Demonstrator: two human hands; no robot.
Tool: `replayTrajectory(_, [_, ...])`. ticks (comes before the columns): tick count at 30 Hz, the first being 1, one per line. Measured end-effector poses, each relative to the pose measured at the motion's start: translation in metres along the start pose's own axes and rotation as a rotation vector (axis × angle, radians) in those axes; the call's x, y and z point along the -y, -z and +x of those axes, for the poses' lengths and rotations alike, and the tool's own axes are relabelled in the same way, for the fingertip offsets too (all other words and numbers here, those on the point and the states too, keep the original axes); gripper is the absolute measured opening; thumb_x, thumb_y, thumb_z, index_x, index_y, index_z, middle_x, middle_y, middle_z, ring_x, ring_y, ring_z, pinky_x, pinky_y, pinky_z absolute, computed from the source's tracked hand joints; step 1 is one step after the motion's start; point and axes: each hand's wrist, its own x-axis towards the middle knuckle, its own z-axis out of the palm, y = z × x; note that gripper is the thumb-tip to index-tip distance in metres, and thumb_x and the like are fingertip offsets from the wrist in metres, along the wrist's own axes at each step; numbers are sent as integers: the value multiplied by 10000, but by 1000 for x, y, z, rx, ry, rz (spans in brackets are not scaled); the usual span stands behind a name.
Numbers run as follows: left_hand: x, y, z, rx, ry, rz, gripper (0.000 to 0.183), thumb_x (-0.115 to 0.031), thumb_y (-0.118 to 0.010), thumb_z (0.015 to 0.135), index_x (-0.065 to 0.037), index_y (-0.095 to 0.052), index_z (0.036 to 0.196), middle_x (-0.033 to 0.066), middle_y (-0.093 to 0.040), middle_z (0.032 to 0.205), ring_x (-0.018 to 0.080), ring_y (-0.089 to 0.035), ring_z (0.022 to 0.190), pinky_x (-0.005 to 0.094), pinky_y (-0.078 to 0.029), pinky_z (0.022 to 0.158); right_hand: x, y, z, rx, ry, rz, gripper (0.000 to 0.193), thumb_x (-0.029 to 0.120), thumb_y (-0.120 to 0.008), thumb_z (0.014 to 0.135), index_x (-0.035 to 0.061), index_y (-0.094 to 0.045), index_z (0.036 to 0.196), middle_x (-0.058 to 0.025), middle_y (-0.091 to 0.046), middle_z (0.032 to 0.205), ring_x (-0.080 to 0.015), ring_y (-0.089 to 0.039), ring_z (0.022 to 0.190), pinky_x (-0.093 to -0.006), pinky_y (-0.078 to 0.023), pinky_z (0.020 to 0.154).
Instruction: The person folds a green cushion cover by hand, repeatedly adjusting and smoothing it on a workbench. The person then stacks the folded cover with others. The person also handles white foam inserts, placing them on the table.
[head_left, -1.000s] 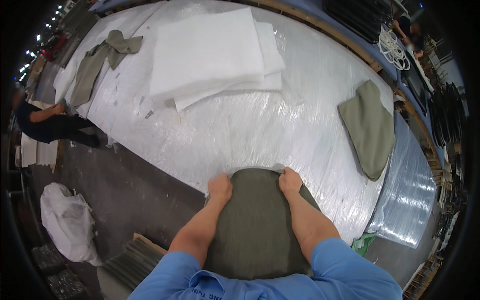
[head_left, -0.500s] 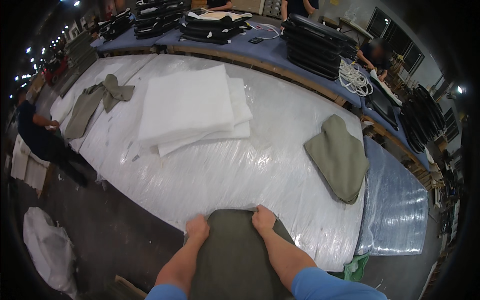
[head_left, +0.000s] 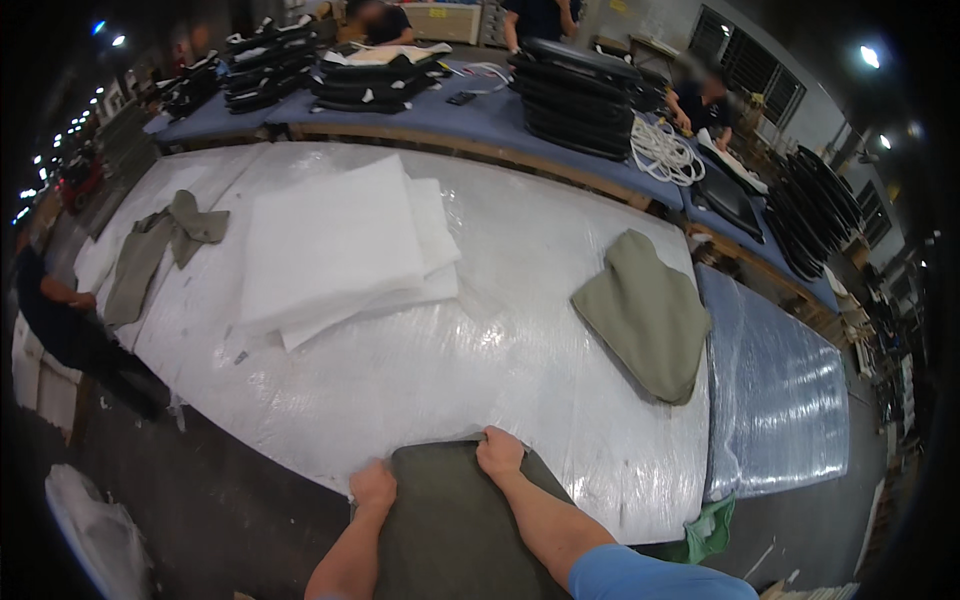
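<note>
Left hand [head_left: 373, 489] and right hand [head_left: 499, 455] of mine grasp the two upper corners of a dark green padded piece [head_left: 440, 530], at the lower middle of the frame. I judge it light, soft, hardly slippery; these corners should give good hold. Beyond it spreads a plastic-covered surface [head_left: 520, 385].

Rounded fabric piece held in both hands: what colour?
Plain dark olive-grey. The rounded fabric piece shows best in the head view.

Dark olive cloth [head_left: 440, 520], matt and smooth-looking; paler olive cloth [head_left: 650, 320], also matt, softly creased. White padding [head_left: 330, 240], fluffy and matt. Wide surface [head_left: 500, 390] wrapped in glossy, wrinkled clear plastic. Far surface [head_left: 475, 120]: matt blue top, wooden edge.
</note>
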Motion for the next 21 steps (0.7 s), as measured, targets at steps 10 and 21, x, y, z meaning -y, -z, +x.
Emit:
replayTrajectory(10, [3, -7, 4, -34, -29, 15, 187, -242, -658, 910, -56, -665, 933, 185, -717, 867, 389, -699, 864, 511, -454, 879, 4, 0, 6, 15, 13, -28, 241, 190, -561, 849, 66, -724, 978, -183, -737, 1011, -392, -696, 981, -512, -543, 850])
replayTrajectory(21, [6, -8, 8, 17, 11, -41, 196, -227, -634, 903, -38, -679, 931, 219, -719, 891, 414, -689, 910, 512, -447, 911, 9, 1, 12, 176, -96, -115, 282, 197, -560, 837, 90, -745, 1020, -185, -737, 1061, -393, -689, 1040, -494, -545, 902])
